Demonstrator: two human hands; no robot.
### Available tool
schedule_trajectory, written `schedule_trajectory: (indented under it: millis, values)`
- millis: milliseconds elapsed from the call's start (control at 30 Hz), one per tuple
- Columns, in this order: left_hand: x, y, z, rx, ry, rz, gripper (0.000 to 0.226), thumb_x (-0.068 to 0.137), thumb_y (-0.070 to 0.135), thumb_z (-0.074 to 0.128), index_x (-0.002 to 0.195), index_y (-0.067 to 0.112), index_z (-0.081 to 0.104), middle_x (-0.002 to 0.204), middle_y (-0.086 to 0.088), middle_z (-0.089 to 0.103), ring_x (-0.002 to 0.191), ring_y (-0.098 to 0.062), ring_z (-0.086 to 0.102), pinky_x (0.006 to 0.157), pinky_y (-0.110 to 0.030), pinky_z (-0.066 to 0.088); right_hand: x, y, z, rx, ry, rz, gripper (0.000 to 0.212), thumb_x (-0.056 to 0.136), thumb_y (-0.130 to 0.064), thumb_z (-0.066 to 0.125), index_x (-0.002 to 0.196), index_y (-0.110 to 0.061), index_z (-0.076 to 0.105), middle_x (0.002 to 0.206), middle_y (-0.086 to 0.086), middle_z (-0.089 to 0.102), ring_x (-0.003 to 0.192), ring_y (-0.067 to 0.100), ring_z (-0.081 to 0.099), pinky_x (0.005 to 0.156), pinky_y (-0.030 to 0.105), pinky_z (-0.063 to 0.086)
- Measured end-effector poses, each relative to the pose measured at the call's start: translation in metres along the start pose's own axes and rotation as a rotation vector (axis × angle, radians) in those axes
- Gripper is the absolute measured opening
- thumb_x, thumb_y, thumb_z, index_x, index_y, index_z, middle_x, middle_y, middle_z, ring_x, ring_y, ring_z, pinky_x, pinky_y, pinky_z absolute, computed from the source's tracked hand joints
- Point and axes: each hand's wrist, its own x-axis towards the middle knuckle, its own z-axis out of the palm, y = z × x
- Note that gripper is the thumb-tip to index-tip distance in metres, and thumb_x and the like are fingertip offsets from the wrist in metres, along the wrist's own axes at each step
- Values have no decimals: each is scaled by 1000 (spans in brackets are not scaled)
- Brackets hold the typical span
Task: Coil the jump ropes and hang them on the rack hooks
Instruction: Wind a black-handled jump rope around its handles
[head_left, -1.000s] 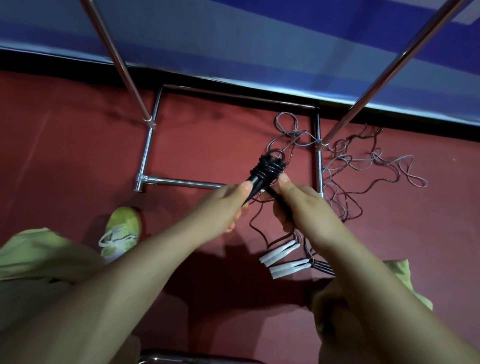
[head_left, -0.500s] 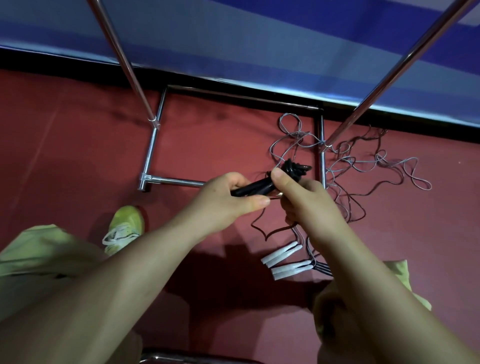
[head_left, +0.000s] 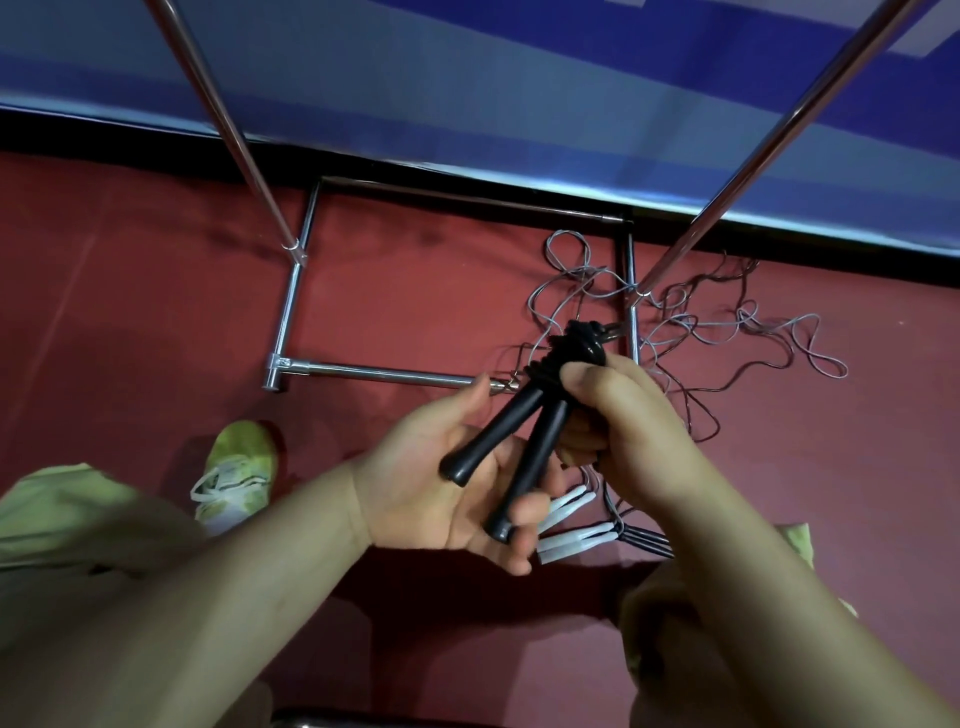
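The left hand (head_left: 441, 488), palm up, cradles two black handles (head_left: 511, 441) with fingers curled beneath. The right hand (head_left: 628, 431) pinches their rope-wound top (thumb uppermost), above the red floor (head_left: 156, 312) by the rack (head_left: 291, 312).

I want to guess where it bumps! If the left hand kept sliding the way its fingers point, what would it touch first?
Probably the right hand, which grips the wound top of the black jump rope. The left hand cradles the rope's two handles, fingers pointing right toward it. Depth is hard to judge, so it might pass underneath.
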Motion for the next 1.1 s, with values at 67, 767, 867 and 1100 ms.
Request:
schedule_trajectory:
  millis: [67, 767, 867, 1100]
  values:
    - [0, 2, 4, -6, 71, 11, 65, 77, 73, 40, 83, 13, 65, 61, 1, 53, 55, -16, 56, 67, -33, 53, 1, 0, -6, 5, -45, -1, 23, 66, -40, 60, 57, -26, 43, 52, -9, 27, 45, 8, 20, 45, 24, 17]
    - [10, -5, -5, 1054, 1113, 225, 55, 99, 48, 21, 67, 18, 56, 54, 6, 55, 55, -17, 56, 70, -35, 48, 10, 19, -8, -528, 145, 319, 57, 93, -55, 44, 65, -8, 61, 50, 3, 51, 46, 18, 48, 53, 28, 44]
    - [9, -5, -6, 1211, 1175, 167, 50, 98, 48, 19, 78, 20, 55, 78, 0, 62, 81, -26, 60, 82, -39, 48, 9, 21, -2, -469, 121, 299, 61, 95, -56, 40, 79, -2, 64, 59, 8, 58, 51, 20, 53, 52, 26, 44]
    - [7, 2, -11, 1265, 1190, 90, 39, 96, 51, 30, 94, 21, 53, 87, 0, 57, 86, -22, 55, 78, -37, 43, 10, 20, 4, -152, 80, 426, 70, 89, -65, 27, 93, -5, 63, 66, 8, 60, 54, 18, 57, 52, 22, 47]
